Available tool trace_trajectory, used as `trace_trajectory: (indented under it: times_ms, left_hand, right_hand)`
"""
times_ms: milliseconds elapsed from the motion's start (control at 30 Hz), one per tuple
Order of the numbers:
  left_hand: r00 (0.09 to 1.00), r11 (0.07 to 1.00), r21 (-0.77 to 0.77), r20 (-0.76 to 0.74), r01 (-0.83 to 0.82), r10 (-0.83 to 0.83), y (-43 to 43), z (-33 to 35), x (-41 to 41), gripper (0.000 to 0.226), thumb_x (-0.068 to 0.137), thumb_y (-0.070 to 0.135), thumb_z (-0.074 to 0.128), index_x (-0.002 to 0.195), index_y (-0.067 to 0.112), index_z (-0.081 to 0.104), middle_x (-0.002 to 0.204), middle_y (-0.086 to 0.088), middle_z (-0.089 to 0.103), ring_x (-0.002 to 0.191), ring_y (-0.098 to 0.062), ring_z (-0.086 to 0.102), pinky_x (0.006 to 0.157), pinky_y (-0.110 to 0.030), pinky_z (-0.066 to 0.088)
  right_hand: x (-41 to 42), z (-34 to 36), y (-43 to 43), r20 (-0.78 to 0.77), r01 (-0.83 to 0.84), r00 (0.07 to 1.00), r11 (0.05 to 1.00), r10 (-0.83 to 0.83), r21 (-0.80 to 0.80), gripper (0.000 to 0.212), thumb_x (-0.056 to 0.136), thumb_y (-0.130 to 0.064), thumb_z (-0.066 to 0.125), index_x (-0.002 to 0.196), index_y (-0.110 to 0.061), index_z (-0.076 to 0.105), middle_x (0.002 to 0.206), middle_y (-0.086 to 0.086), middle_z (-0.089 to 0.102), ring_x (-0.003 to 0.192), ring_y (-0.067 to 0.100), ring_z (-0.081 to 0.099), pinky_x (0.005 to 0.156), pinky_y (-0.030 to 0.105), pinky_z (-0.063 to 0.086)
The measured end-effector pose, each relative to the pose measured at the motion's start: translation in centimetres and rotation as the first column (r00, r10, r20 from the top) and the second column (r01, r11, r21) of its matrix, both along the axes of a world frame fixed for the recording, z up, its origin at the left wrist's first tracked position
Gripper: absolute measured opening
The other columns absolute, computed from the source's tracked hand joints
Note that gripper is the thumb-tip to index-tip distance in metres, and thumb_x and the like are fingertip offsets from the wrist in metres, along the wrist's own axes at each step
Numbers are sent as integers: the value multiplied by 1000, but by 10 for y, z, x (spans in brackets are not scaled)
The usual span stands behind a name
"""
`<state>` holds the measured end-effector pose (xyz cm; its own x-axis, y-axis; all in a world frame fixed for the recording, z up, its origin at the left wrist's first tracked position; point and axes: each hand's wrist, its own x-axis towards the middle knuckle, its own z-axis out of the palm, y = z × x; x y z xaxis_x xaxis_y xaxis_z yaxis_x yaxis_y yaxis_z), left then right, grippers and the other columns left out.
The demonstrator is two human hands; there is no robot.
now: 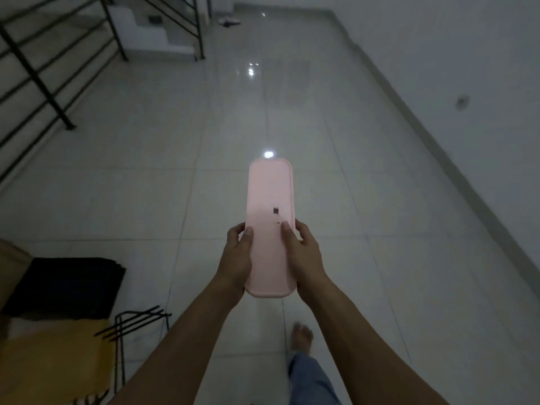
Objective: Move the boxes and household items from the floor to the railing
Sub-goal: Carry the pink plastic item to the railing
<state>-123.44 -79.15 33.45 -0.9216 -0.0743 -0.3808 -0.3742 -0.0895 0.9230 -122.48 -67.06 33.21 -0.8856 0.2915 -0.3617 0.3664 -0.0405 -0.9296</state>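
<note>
**Ana:** What was nearest?

**Ben:** A bare foot point(302, 336) on the shiny white tiled floor point(365, 185). Low on the left lay a yellow cloth point(49, 361), a folded black cloth point(64, 285) and a thin black wire rack point(128, 325).

**Ana:** Where was the thing to move?

**Ben:** The long flat pink plastic tray point(268, 194) was up in the air, out in front. The left hand point(236, 258) and the right hand point(304, 252) held its near end, one on each side. The thumbs lay on top and the fingers point(234, 229) curled round the edges.

**Ana:** Which way did it point?

**Ben:** Straight away from the person, with the far end sticking out past the hands.

**Ana:** And the railing?

**Ben:** The black metal railing point(38, 80) stood well off to the far left. I think the tray had to swing left. The left hand was on that side. I saw nothing in the way.
</note>
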Motion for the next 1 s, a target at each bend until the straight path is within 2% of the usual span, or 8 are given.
trace_trajectory:
  times_ms: [233, 400, 500, 600, 667, 767, 900, 1000]
  left_hand:
    - [954, 954, -16, -9, -300, 300, -15, 0, -119, 32, 106, 36, 41, 133, 22, 46, 101, 11, 60, 89, -9, 61, 64, -27, 48]
    - [830, 830, 13, 11, -558, 558, -43, 2, -158, 26, 106, 37, 39, 130, 29, 44, 107, 7, 61, 92, -11, 62, 66, -27, 50]
    - [732, 732, 14, 35, -681, 681, -75, -7, -171, 26, 105, 40, 40, 129, 31, 45, 115, 4, 61, 98, -14, 61, 72, -29, 51]
    - [656, 653, 59, 66, -755, 752, -111, -28, -183, 27, 104, 40, 43, 130, 33, 45, 119, 5, 62, 102, -13, 62, 76, -30, 51]
    - [603, 597, 86, 101, -798, 791, -134, -50, -189, 30, 104, 40, 44, 133, 31, 47, 116, 9, 63, 101, -11, 63, 77, -29, 52]
    - [531, 525, 84, 161, -847, 832, -170, -90, -200, 40, 103, 42, 46, 140, 29, 48, 127, 4, 63, 109, -15, 63, 94, -37, 53]
    - [450, 451, 58, 257, -890, 855, -219, -142, -222, 38, 103, 39, 47, 139, 28, 48, 124, 4, 63, 106, -12, 63, 88, -31, 53]
    - [431, 444, 15, 279, -896, 858, -253, -188, -239, 35, 105, 33, 45, 138, 24, 51, 125, 3, 64, 104, -8, 63, 84, -25, 52]
  right_hand:
    - [-157, -2, -14, -2, -320, 947, 947, 320, -19, 46, 100, -48, 54, 141, -27, 50, 103, -11, 67, 93, 11, 67, 71, 27, 54]
    - [-239, -1, -51, 68, -606, 791, 794, 608, -38, 49, 97, -55, 54, 138, -28, 56, 123, -3, 67, 106, 18, 66, 94, 43, 55]
    - [-266, -9, -92, 90, -739, 668, 673, 739, -42, 50, 98, -58, 51, 138, -29, 55, 128, -3, 65, 109, 19, 64, 94, 43, 55]
    - [-289, -30, -137, 103, -807, 588, 591, 802, 2, 47, 101, -53, 47, 138, -26, 54, 128, -1, 64, 108, 17, 63, 80, 31, 51]
    - [-302, -50, -169, 134, -849, 526, 529, 840, 23, 46, 103, -50, 46, 141, -25, 53, 130, -1, 63, 110, 18, 62, 81, 31, 49]
    - [-322, -85, -217, 196, -900, 428, 435, 882, 9, 45, 104, -45, 44, 144, -25, 50, 131, 0, 62, 111, 19, 61, 83, 31, 49]
    - [-353, -138, -277, 291, -940, 328, 341, 899, 5, 38, 107, -38, 42, 142, -25, 50, 127, 3, 62, 98, 11, 60, 73, 27, 48]
    - [-375, -187, -319, 349, -964, 259, 261, 901, 42, 38, 108, -33, 39, 145, -25, 48, 124, 2, 60, 96, 11, 59, 73, 29, 48]
